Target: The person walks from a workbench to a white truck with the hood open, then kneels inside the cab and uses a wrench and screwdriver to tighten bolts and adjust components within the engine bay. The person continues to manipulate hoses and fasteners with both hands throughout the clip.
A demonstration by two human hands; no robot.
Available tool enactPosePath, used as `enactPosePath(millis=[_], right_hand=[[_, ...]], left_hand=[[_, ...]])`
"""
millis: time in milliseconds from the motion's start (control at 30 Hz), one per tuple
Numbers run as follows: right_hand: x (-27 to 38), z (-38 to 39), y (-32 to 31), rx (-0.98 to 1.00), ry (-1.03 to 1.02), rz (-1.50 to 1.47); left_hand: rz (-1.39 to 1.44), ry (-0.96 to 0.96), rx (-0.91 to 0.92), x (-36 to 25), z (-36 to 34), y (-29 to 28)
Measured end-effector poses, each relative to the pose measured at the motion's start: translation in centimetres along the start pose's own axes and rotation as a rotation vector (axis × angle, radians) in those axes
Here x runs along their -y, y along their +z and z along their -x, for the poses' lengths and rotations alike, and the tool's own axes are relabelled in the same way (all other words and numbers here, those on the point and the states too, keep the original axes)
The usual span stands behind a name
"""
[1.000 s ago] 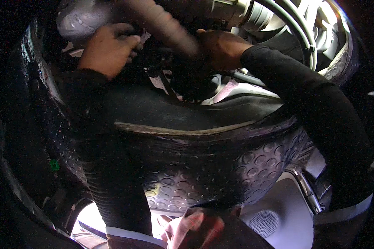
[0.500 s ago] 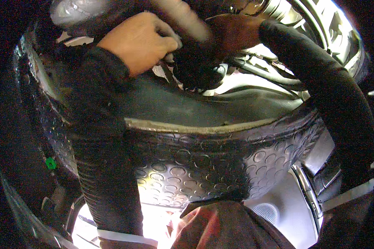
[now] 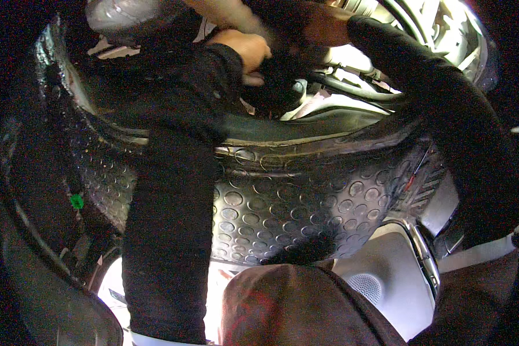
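Observation:
My left hand (image 3: 245,49) reaches up from a black sleeve, its fingers curled against a dark part (image 3: 278,72) under the panel above the footwell. Just to the right of it is my right hand (image 3: 317,27), blurred and partly hidden by that dark part, so its grip is unclear. A beige tube (image 3: 228,14) crosses above my left hand. Both forearms stretch over a black rubber mat (image 3: 282,196) with a raised circle pattern.
A silver rounded part (image 3: 115,14) sits at the top left, and pale hoses and cables (image 3: 412,20) at the top right. A green clip (image 3: 76,201) shows on the dark left wall. Grey trim with a round grille (image 3: 366,285) lies lower right, beside my knee (image 3: 282,311).
My left hand has moved right, toward the middle, and now sits close beside my right hand. The mat and knee fill more of the picture.

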State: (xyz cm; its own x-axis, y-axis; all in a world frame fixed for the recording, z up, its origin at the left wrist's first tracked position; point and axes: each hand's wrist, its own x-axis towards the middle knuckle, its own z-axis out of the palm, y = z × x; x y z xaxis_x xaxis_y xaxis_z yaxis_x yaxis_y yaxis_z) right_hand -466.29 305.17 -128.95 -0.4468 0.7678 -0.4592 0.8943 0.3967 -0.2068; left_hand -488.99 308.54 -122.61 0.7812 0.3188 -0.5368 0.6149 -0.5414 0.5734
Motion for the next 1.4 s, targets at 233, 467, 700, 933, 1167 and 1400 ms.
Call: enactPosePath(millis=[233,467,700,933,1167,1400], right_hand=[[3.7,1.8,-0.6,-0.143,0.051,-0.543],[4.1,1.2,-2.8,-0.052,0.177,-0.404],[3.3,0.5,-2.5,-0.085,0.082,-0.422],[1.6,-0.9,-2.0,0.273,0.066,-0.584],[4.2,1.9,-2.6,-0.038,0.109,-0.470],[3.3,1.8,-3.7,0.051,0.119,-0.430]], left_hand=[[-0.263,-0.388,0.220,-1.1,-3.6,3.1],[0.011,-0.503,0.184,0.8,-5.3,5.8],[0.260,-0.612,0.133,2.0,-4.6,6.8],[0.615,-0.647,0.084,2.9,-5.5,8.1],[1.136,-0.720,0.025,3.7,-5.8,9.6],[1.624,-0.895,-0.024,4.5,-5.6,10.8]])
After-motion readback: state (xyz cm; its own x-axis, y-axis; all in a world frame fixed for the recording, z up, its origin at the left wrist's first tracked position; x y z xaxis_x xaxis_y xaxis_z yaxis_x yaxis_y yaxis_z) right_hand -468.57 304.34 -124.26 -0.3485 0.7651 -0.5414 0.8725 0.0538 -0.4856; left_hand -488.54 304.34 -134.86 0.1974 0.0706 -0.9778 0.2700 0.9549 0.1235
